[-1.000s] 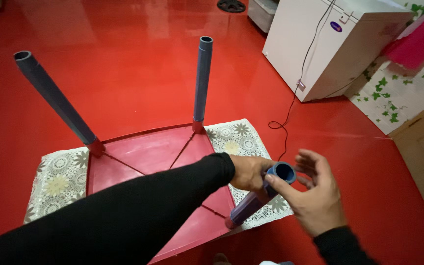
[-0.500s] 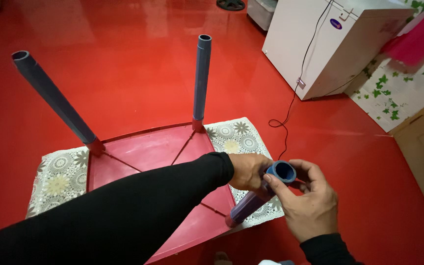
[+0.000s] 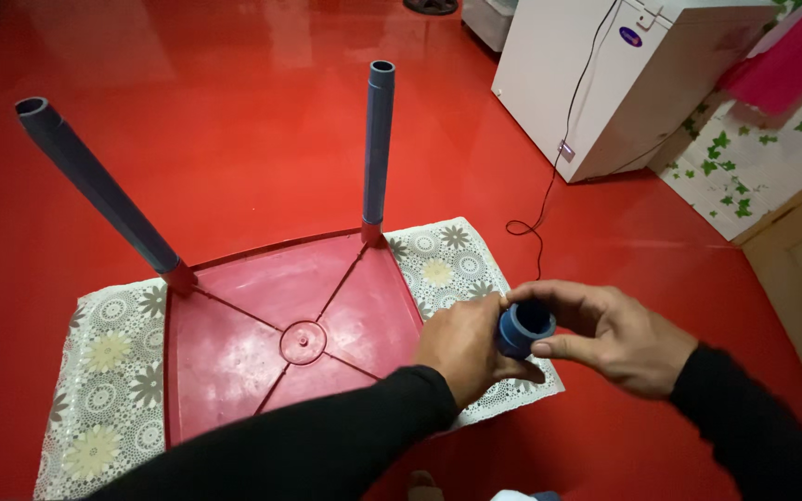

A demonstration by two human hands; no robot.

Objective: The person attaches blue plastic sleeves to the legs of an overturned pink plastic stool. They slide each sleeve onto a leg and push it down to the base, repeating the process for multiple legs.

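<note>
Red plastic table [image 3: 280,343] lies upside down on a floral lace cloth [image 3: 104,371] over the red floor [image 3: 234,139]. At the table's far-left corner a blue leg [image 3: 95,181] stands tilted leftward; at the far-right corner a second blue leg [image 3: 378,139] stands upright. Near the table's right edge, left hand [image 3: 464,348], black sleeve, fingers closed around a third blue leg [image 3: 523,329], open end facing the camera; its lower part is hidden behind the hand. Right hand [image 3: 619,334] pinches the leg's rim, thumb below, fingers curled over the top. White appliance [image 3: 605,83] with a black cord [image 3: 549,186] stands at far right, well apart from the table.
</note>
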